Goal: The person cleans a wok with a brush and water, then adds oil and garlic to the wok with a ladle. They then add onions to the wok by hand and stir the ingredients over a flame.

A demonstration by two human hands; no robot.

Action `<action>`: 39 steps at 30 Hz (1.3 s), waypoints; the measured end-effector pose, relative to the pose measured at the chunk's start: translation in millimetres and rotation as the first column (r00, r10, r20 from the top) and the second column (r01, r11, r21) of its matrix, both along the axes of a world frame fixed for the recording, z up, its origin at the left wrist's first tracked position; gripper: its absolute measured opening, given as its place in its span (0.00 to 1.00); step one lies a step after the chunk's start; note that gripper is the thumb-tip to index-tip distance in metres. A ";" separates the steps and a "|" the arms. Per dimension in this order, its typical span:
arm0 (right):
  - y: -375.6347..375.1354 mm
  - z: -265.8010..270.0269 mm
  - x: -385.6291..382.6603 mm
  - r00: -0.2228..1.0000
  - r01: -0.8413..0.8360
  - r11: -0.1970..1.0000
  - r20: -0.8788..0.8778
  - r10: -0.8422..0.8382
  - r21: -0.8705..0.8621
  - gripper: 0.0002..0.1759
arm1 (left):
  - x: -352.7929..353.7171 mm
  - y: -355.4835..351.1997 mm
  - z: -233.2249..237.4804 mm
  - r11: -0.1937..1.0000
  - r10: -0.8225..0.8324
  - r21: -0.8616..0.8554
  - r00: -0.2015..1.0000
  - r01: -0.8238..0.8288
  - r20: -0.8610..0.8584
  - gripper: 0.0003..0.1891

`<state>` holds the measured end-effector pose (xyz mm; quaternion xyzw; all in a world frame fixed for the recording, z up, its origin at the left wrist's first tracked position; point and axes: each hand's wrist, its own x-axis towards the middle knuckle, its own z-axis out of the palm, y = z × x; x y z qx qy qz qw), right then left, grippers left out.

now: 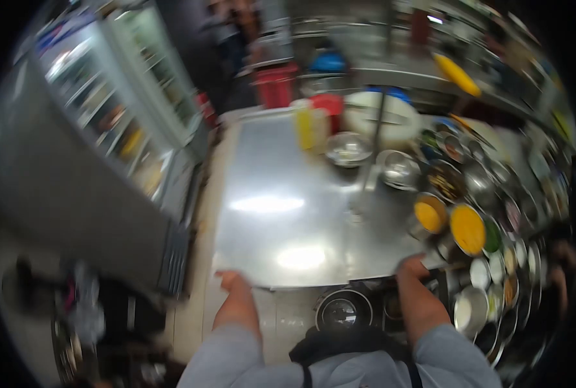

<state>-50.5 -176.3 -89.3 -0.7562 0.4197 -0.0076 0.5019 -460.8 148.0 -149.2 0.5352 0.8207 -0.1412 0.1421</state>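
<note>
My left hand [231, 280] is at the near left corner of the steel table [281, 236], its fingers pointing outward and nothing seen in them. At the table's near edge on the right is my right hand [414, 266], smeared a little by motion; its fingers stretch to the right and no held object shows. Beyond it stand a steel pot of orange-yellow food [430, 215] and a larger container of yellow food [469, 229]. Below the table edge, between my arms, sits a round dark pot [344, 312].
Tall glass-door fridges [116, 123] line the left side. A metal post [377, 129] rises from the table. Steel bowls [349, 150], a yellow bottle [304, 126] and a large white tub [378, 116] stand at the back. Several small containers [480, 273] crowd the right.
</note>
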 end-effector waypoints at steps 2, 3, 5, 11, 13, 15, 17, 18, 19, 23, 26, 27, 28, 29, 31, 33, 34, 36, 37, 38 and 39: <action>-1.9 5.1 1.5 0.984 -0.143 0.990 -0.112 0.141 -0.015 0.44 | -1.9 1.2 -11.2 0.987 0.141 0.066 0.988 -0.145 0.061 0.35; -2.6 9.6 1.4 0.845 -0.522 0.798 -0.315 0.433 -0.301 0.40 | -2.6 0.7 -4.7 0.981 0.185 0.056 0.982 -0.187 0.035 0.34; -11.5 -13.7 13.5 0.558 -0.823 0.324 -0.562 0.610 -0.466 0.36 | 2.4 -1.1 7.6 0.795 0.515 0.125 0.769 -0.594 0.379 0.35; -0.2 -34.0 28.7 0.852 -0.506 0.766 -0.365 0.375 -0.395 0.33 | 14.3 -21.7 66.8 0.249 0.567 -0.038 0.114 -0.968 0.816 0.40; 11.9 -5.5 11.1 0.835 -0.541 0.726 -0.373 0.404 -0.424 0.33 | 14.2 -22.2 67.4 0.245 0.570 -0.048 0.104 -0.968 0.815 0.39; 15.8 23.4 -8.6 0.808 -0.588 0.662 -0.386 0.446 -0.465 0.33 | 14.2 -22.5 74.9 0.244 0.595 -0.029 0.126 -0.969 0.794 0.39; 19.6 36.4 -20.1 0.774 -0.633 0.596 -0.402 0.488 -0.494 0.34 | 12.8 -25.3 76.5 0.245 0.589 -0.040 0.116 -0.969 0.799 0.39; 21.6 42.3 -26.6 0.758 -0.652 0.565 -0.410 0.508 -0.505 0.34 | 12.8 -24.3 77.5 0.247 0.593 -0.046 0.113 -0.968 0.797 0.39; 19.7 36.2 -19.4 0.741 -0.671 0.536 -0.419 0.526 -0.513 0.34 | 12.8 -23.3 78.5 0.248 0.596 -0.051 0.111 -0.967 0.795 0.38; 20.0 7.5 3.0 0.663 -0.740 0.431 -0.451 0.597 -0.517 0.35 | 12.1 -22.9 78.5 0.244 0.584 -0.039 0.115 -0.969 0.803 0.39; 34.1 24.7 -20.6 0.584 -0.802 0.376 -0.478 0.657 -0.463 0.35 | 14.6 -21.6 69.8 0.244 0.567 -0.020 0.126 -0.970 0.814 0.40; 33.3 40.8 -25.1 0.559 -0.820 0.362 -0.483 0.674 -0.444 0.36 | 14.7 -21.1 68.8 0.242 0.561 -0.017 0.126 -0.970 0.818 0.40; 29.6 56.3 -27.8 0.539 -0.833 0.349 -0.487 0.688 -0.429 0.36 | 14.0 -22.8 67.7 0.240 0.556 -0.007 0.132 -0.971 0.820 0.40; 27.6 58.4 -28.2 0.522 -0.843 0.337 -0.489 0.699 -0.419 0.36 | 14.6 -23.5 69.3 0.234 0.559 -0.026 0.113 -0.972 0.822 0.40; 21.5 55.7 -24.3 0.496 -0.857 0.313 -0.494 0.714 -0.408 0.36 | 14.9 -23.8 72.6 0.242 0.552 -0.035 0.108 -0.970 0.827 0.40; 12.5 22.0 -3.2 0.479 -0.865 0.289 -0.500 0.721 -0.411 0.37 | 16.5 -24.2 74.3 0.236 0.563 -0.041 0.102 -0.971 0.820 0.40; 10.6 19.7 -3.6 0.474 -0.866 0.278 -0.504 0.722 -0.416 0.37 | 17.4 -23.8 74.5 0.239 0.565 -0.043 0.104 -0.970 0.818 0.40; 18.0 53.0 -31.9 0.473 -0.865 0.263 -0.516 0.714 -0.428 0.38 | 16.6 -22.2 70.7 0.207 0.593 -0.045 0.089 -0.977 0.800 0.40; 19.9 72.5 -45.9 0.479 -0.861 0.261 -0.526 0.703 -0.436 0.38 | 16.3 -20.0 67.8 0.191 0.608 -0.042 0.084 -0.981 0.789 0.40; 12.3 90.5 -54.3 0.495 -0.853 0.265 -0.540 0.681 -0.449 0.38 | 16.0 -17.1 64.8 0.174 0.623 -0.039 0.079 -0.984 0.778 0.40; 1.9 50.9 -30.5 0.432 -0.878 0.100 -0.683 0.590 -0.468 0.38 | 11.5 -13.5 43.3 0.201 0.554 -0.016 0.100 -0.980 0.827 0.41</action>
